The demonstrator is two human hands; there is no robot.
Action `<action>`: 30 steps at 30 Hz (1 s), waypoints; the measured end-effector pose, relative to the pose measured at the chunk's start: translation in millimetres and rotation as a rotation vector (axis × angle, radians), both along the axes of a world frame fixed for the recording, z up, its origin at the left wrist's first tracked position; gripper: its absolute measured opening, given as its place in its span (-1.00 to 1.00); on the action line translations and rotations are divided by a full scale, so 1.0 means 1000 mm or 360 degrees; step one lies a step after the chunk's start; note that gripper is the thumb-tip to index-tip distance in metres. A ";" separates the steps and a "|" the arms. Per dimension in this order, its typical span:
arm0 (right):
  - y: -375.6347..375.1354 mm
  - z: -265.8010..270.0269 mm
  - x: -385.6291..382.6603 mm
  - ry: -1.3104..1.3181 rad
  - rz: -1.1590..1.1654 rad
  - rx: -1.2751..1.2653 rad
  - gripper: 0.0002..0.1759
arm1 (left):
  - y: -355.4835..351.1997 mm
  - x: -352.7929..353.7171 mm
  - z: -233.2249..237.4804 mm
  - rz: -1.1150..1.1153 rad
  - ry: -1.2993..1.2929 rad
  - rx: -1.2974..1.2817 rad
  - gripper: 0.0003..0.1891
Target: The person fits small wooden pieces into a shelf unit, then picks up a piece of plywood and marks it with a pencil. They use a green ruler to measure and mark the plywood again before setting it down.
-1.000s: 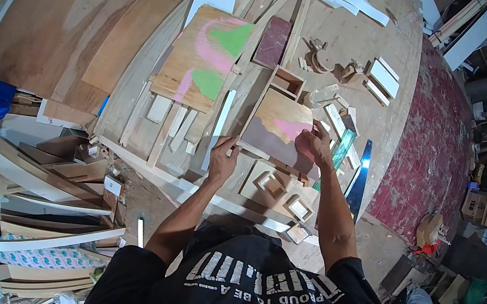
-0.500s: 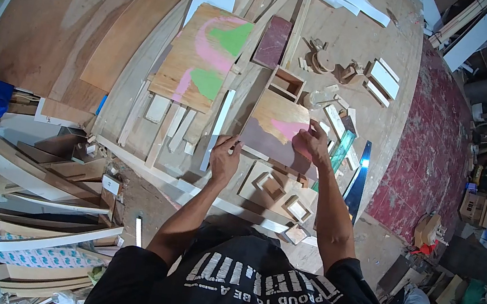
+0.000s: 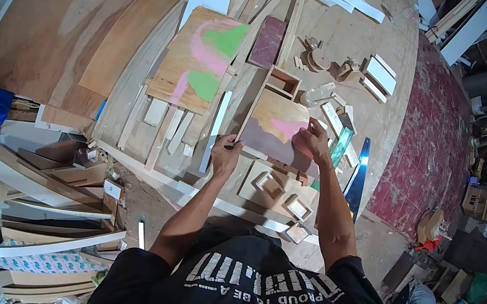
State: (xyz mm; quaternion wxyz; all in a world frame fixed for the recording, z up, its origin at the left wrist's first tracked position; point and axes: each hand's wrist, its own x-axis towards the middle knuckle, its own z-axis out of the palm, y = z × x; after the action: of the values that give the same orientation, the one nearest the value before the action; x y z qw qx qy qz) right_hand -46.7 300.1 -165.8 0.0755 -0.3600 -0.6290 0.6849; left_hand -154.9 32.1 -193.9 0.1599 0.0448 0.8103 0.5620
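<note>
Saw [image 3: 356,184] near green strip [image 3: 341,144], small frames [image 3: 265,192] near mauve-painted panel [image 3: 277,135]

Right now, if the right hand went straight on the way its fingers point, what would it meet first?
The right hand would probably meet the pink-and-grey painted panel at its fingertips first; depth is unclear.

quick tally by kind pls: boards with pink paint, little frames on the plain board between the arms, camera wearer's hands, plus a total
Pink-painted boards: 2
Little frames: 2
Hands, left hand and right hand: 2
Total: 6
</note>
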 end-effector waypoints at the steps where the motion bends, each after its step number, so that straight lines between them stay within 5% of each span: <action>1: 0.003 -0.001 0.003 0.0007 0.0008 0.0055 -0.57 | 0.001 0.001 -0.001 0.0024 0.0022 0.0022 -0.67; 30: 0.010 -0.013 0.008 0.0088 0.0041 0.0060 -0.52 | -0.014 0.001 -0.007 -0.0305 -0.0191 0.0155 -0.44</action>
State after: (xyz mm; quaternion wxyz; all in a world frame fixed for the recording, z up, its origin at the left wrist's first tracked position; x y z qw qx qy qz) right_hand -38.4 310.2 -178.6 0.0908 -0.3314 -0.6439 0.6836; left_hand -154.2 18.1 -200.4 0.2585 0.0960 0.7630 0.5846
